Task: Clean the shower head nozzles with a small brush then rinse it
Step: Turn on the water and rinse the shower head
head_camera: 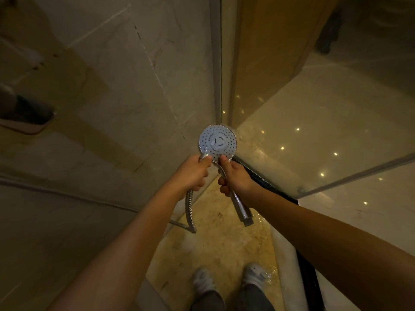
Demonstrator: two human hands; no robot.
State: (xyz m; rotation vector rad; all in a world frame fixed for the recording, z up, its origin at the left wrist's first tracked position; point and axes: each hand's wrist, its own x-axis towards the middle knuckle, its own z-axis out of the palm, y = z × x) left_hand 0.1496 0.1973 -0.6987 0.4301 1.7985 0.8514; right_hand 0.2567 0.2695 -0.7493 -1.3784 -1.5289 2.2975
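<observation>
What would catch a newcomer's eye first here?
The round white shower head, dotted face up, sits mid-frame against the tiled wall. The right hand grips its chrome handle; the left hand holds the metal hose end beside it. Below, pale shoes stand on a glossy floor.

Dim beige tiled wall (116, 70), wet yellowish floor (215, 241), glass partition (314, 122) reflecting lights.

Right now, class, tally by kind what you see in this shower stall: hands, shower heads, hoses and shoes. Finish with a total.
Hands: 2, left hand and right hand
Shower head: 1
Hose: 1
Shoes: 2
Total: 6
</observation>
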